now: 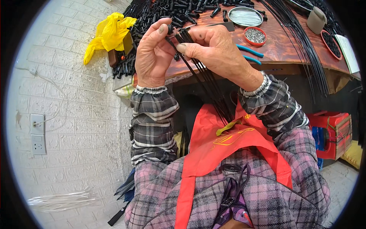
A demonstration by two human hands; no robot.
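The left hand [153,51] is raised in front of the chest, back toward the camera, wrist bent upward, with its thumb and forefinger pinched on a small black plastic cap [170,29] at the top end of a bundle of thin black rods [202,76]. The right hand [213,47] comes in from the other side, fingers curled and clenched around the same bundle just below the cap, so both hands meet at the rod tips and touch each other. The rods slant down from the hands toward the lap, passing over a red apron [213,145]. Both forearms wear grey checked sleeves with gathered cuffs. Just beyond the hands lies a brown wooden worktop [282,45], carrying a heap of black plastic caps [167,11], a round metal dish [245,16], a small red bowl of tiny metal pieces [255,36] and blue-handled pliers [249,53]. A yellow plastic bag [108,32] sits at the worktop's left end.
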